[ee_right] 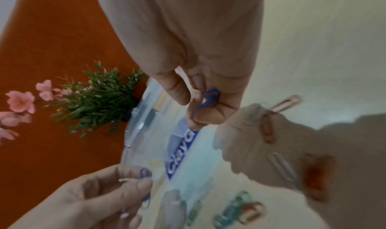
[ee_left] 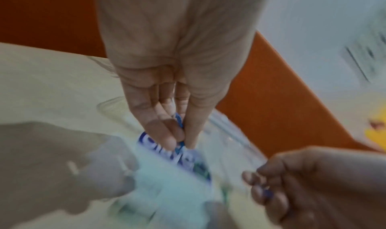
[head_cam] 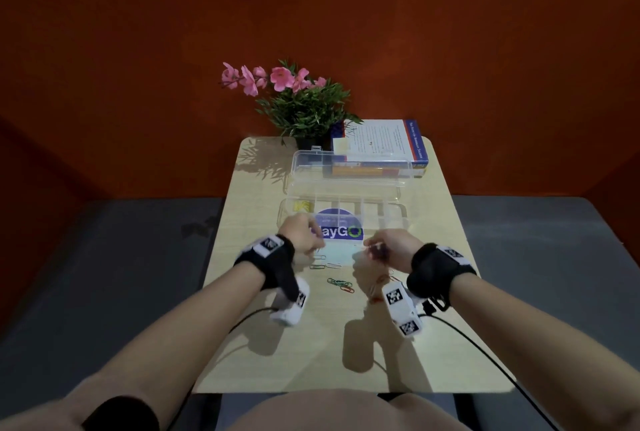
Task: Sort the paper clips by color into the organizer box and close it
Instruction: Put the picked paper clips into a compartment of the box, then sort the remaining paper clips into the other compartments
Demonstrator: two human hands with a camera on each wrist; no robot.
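Observation:
A clear organizer box (head_cam: 403,214) lies open on the table, its lid (head_cam: 349,167) tipped back; yellow clips (head_cam: 302,206) sit in its far-left compartment. My left hand (head_cam: 304,235) hovers over the box's near left edge and pinches a blue paper clip (ee_left: 179,130) between thumb and fingers. My right hand (head_cam: 389,247) hovers just right of it and pinches blue paper clips (ee_right: 208,99). Loose clips, silver (head_cam: 320,266) and a mixed green and red heap (head_cam: 341,284), lie on the table below the hands.
A potted plant with pink flowers (head_cam: 301,101) and a stack of books (head_cam: 377,150) stand behind the box at the table's far edge. A round blue sticker (head_cam: 341,228) shows through the box. Cables trail off both wrists.

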